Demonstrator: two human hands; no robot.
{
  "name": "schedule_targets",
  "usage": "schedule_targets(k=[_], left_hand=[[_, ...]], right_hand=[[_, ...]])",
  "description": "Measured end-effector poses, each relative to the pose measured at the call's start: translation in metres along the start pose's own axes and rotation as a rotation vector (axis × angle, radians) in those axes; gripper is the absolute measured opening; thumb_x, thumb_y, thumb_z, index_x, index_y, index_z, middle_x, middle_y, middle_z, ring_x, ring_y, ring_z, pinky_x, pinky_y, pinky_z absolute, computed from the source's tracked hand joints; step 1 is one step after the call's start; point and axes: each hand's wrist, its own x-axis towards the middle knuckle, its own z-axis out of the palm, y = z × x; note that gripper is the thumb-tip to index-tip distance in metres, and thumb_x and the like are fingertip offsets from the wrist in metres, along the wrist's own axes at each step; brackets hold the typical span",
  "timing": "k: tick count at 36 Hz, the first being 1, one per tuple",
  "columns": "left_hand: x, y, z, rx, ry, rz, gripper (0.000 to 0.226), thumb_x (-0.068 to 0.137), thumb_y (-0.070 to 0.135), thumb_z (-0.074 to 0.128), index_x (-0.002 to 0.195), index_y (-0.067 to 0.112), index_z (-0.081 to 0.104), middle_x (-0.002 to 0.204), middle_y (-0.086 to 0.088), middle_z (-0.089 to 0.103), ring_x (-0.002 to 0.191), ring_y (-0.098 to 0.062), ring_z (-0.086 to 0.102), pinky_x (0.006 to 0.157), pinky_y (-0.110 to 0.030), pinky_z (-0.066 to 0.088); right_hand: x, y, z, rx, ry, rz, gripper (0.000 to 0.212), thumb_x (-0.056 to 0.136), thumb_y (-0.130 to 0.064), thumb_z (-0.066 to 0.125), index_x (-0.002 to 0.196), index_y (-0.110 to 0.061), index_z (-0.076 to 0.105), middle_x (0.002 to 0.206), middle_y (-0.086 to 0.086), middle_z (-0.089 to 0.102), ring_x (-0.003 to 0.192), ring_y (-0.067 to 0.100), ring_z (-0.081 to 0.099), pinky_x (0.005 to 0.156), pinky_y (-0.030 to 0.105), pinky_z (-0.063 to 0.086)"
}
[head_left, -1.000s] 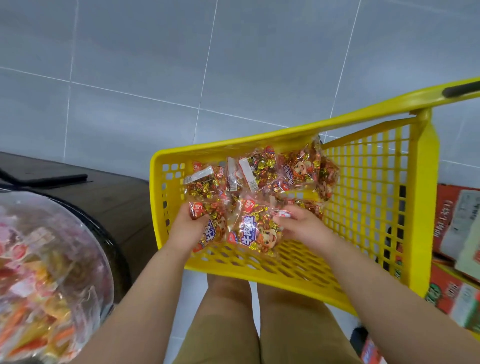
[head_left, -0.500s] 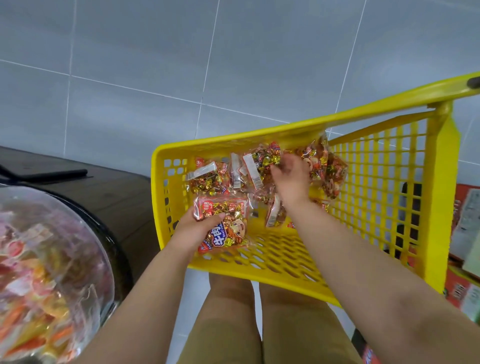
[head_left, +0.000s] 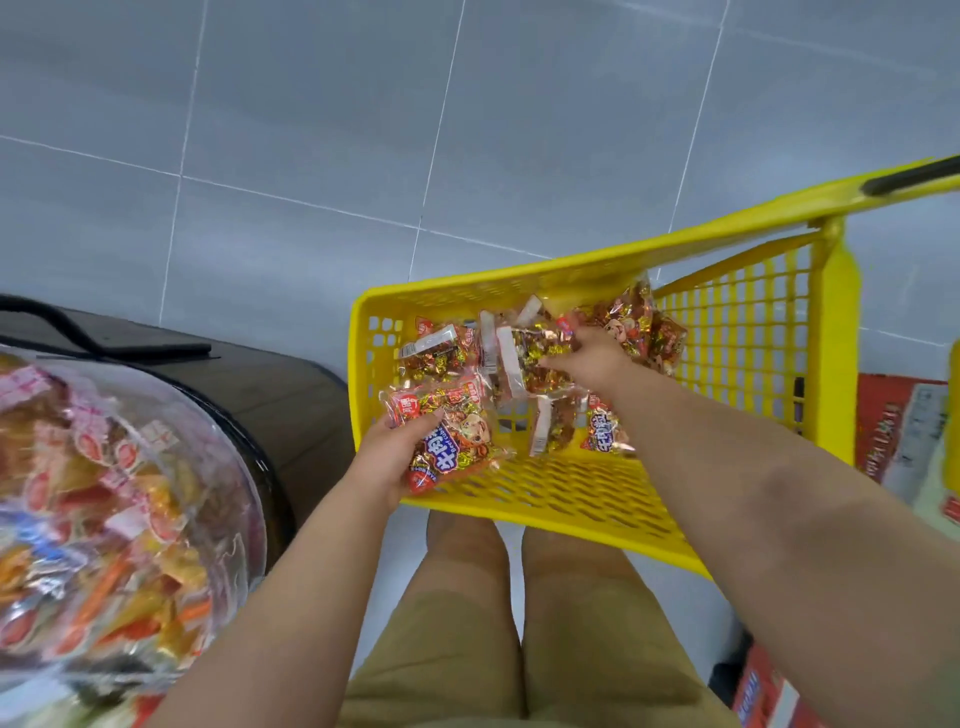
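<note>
- Grips one candy packet (head_left: 457, 436) in the left hand (head_left: 387, 460), thumb across the top edge, fingers curled beneath.
- Holds that packet just inside the near left corner of the yellow basket (head_left: 545, 493), above the mesh bottom.
- Reaches the right hand (head_left: 589, 358) into the heap of packets (head_left: 524, 353) at the basket's far end, fingers bent down among the wrappers; cannot tell whether pinching one or only pressing on them.
- Shows the basket tilted, with its handle (head_left: 909, 176) up at the right.
- Sits with both knees (head_left: 519, 571) under the basket's near edge.
- Has a clear bag of snacks (head_left: 104, 493) at the left, against a dark counter (head_left: 280, 395), and red boxes (head_left: 893, 426) at the right, beyond the basket.
</note>
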Motion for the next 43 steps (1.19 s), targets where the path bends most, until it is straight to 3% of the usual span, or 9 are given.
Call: schedule_targets(k=[7, 11, 18, 21, 24, 28, 32, 36, 43], left_hand=[[-0.051, 0.022, -0.015, 0.025, -0.057, 0.029, 0.035, 0.087, 0.016, 0.069, 0.119, 0.007, 0.06, 0.108, -0.018, 0.07, 0.09, -0.031, 0.07, 0.079, -0.044, 0.058], [-0.086, 0.032, -0.028, 0.02, -0.06, 0.097, 0.02, 0.088, 0.014, 0.067, 0.107, 0.008, 0.062, 0.088, -0.013, 0.073, 0.07, -0.024, 0.072, 0.057, -0.034, 0.059], [-0.152, 0.024, -0.057, -0.094, 0.046, 0.274, 0.018, 0.087, 0.014, 0.069, 0.102, 0.005, 0.064, 0.086, -0.016, 0.072, 0.061, -0.023, 0.07, 0.053, -0.034, 0.059], [-0.18, 0.003, -0.068, -0.225, 0.109, 0.339, 0.019, 0.086, 0.012, 0.07, 0.103, 0.007, 0.065, 0.079, -0.012, 0.074, 0.062, -0.024, 0.071, 0.05, -0.036, 0.058], [-0.205, -0.023, -0.078, -0.366, 0.164, 0.371, 0.034, 0.082, 0.015, 0.073, 0.114, 0.009, 0.062, 0.094, -0.016, 0.074, 0.082, -0.032, 0.072, 0.074, -0.05, 0.059], [-0.233, -0.06, -0.091, -0.586, 0.199, 0.411, 0.031, 0.083, 0.013, 0.072, 0.112, 0.009, 0.062, 0.093, -0.015, 0.075, 0.079, -0.031, 0.073, 0.062, -0.043, 0.059], [-0.261, -0.093, -0.107, -0.738, 0.231, 0.465, 0.028, 0.085, 0.011, 0.07, 0.111, 0.008, 0.061, 0.096, -0.017, 0.074, 0.079, -0.031, 0.073, 0.054, -0.038, 0.058], [-0.284, -0.123, -0.126, -0.835, 0.317, 0.547, 0.028, 0.083, 0.008, 0.072, 0.109, 0.006, 0.062, 0.09, -0.017, 0.075, 0.074, -0.029, 0.073, 0.053, -0.034, 0.057], [-0.313, -0.175, -0.166, -1.077, 0.416, 0.621, 0.017, 0.086, 0.014, 0.068, 0.097, 0.001, 0.068, 0.083, -0.016, 0.075, 0.066, -0.025, 0.073, 0.048, -0.029, 0.055]], right_hand=[[-0.1, -0.023, -0.019, 0.206, 0.015, -0.126, 0.086, 0.081, -0.032, 0.073, 0.149, -0.024, 0.021, 0.15, 0.01, 0.033, 0.126, 0.024, 0.043, 0.1, 0.037, 0.041], [-0.148, -0.04, -0.02, 0.388, -0.029, -0.2, 0.085, 0.085, -0.021, 0.069, 0.151, -0.025, 0.015, 0.152, 0.008, 0.026, 0.111, 0.017, 0.05, 0.068, 0.023, 0.056], [-0.2, -0.07, -0.021, 0.163, 0.025, -0.297, 0.086, 0.084, -0.043, 0.066, 0.151, -0.026, 0.015, 0.148, 0.005, 0.036, 0.117, 0.029, 0.055, 0.092, 0.042, 0.051], [-0.222, -0.082, -0.017, 0.083, -0.055, -0.405, 0.059, 0.089, -0.033, 0.061, 0.141, -0.028, 0.035, 0.117, -0.004, 0.057, 0.084, 0.016, 0.057, 0.071, 0.031, 0.049], [-0.244, -0.088, -0.009, -0.002, -0.086, -0.513, 0.016, 0.09, -0.028, 0.059, 0.103, -0.03, 0.05, 0.086, -0.007, 0.057, 0.067, 0.007, 0.053, 0.055, 0.023, 0.04], [-0.275, -0.098, 0.013, -0.051, -0.089, -0.644, 0.028, 0.088, -0.034, 0.062, 0.113, -0.02, 0.059, 0.09, -0.004, 0.062, 0.071, 0.008, 0.055, 0.047, 0.015, 0.04], [-0.299, -0.106, 0.046, -0.074, -0.117, -0.725, 0.02, 0.087, -0.033, 0.063, 0.096, -0.015, 0.062, 0.083, -0.001, 0.059, 0.08, 0.02, 0.053, 0.07, 0.027, 0.042], [-0.322, -0.117, 0.081, -0.2, -0.182, -0.816, 0.012, 0.087, -0.027, 0.063, 0.081, -0.018, 0.056, 0.071, 0.0, 0.054, 0.071, 0.02, 0.053, 0.07, 0.036, 0.045], [-0.379, -0.132, 0.147, -0.323, -0.314, -1.236, 0.017, 0.085, -0.02, 0.068, 0.101, -0.02, 0.064, 0.088, -0.005, 0.064, 0.079, 0.007, 0.058, 0.072, 0.011, 0.043]])
